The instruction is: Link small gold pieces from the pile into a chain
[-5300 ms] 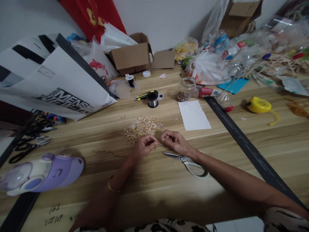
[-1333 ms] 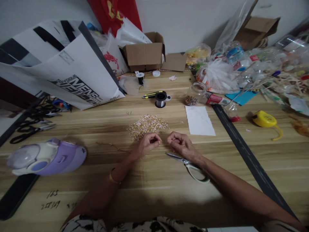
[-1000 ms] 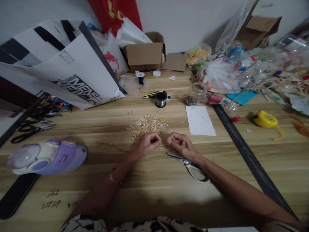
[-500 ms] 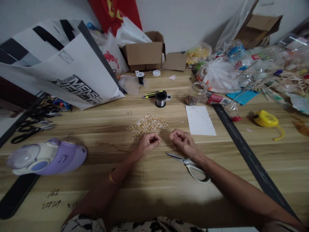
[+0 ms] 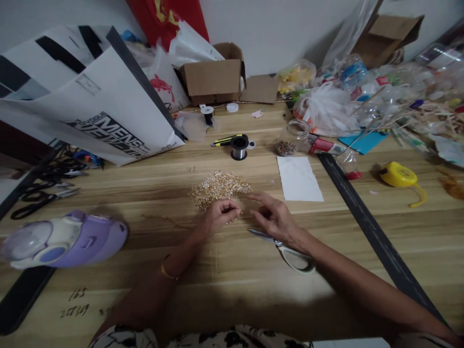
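Observation:
A heap of small gold and clear beads [image 5: 218,186] lies at the middle of the wooden table [image 5: 203,309]. At its near edge my left hand [image 5: 221,215] is closed in a pinch, and what sits between the fingertips is too small to name. My right hand [image 5: 273,217] is to the right of it, thumb and forefinger apart, with nothing visible between them. Scissors with pale handles [image 5: 295,260] lie just under my right hand and wrist. A thin gold strand [image 5: 174,223] runs along the table to the left of my left hand.
Behind the beads are a wire spool [image 5: 239,147] and a yellow-black cutter [image 5: 225,140]. White paper [image 5: 300,179], a bead jar [image 5: 293,137] and a yellow tape measure [image 5: 398,175] are to the right. A purple and white device [image 5: 87,241] and black-handled scissors [image 5: 36,200] are on the left.
My right hand has opened, its thumb and forefinger parting from a pinch. My left hand keeps its pinch. The whole view has shifted slightly.

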### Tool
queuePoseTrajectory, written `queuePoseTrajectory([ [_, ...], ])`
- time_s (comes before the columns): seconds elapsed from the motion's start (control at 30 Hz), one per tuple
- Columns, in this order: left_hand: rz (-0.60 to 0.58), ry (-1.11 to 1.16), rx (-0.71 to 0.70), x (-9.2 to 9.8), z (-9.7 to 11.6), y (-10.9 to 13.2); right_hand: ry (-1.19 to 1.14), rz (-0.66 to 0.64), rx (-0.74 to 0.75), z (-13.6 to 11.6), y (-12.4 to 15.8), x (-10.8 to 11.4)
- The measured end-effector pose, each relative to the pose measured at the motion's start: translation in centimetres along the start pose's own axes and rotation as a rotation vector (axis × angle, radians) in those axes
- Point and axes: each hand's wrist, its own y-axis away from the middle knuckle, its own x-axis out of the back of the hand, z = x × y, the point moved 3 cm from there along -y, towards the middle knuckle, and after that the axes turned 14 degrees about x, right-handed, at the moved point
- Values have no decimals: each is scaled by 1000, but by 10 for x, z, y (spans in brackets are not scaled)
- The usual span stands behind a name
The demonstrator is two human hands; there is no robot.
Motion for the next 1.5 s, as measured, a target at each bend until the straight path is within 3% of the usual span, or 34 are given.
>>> queuePoseTrajectory([
  [0.13,-34,-14,-12,-2,-1,0,-245,-130,-71,6,3,-18],
  [0.37,-94,45,33,-2,-4,-2,-425,-18,-240,17,1,-17],
  [0.77,-103,99,24,0,-5,-4,-419,-44,-268,22,2,-15],
  [1.17,-60,103,-21,-2,-3,-2,-532,-74,-187,15,4,-20],
  [1.5,-56,67,-38,-5,-1,-2,-365,-75,-176,18,4,-19],
])
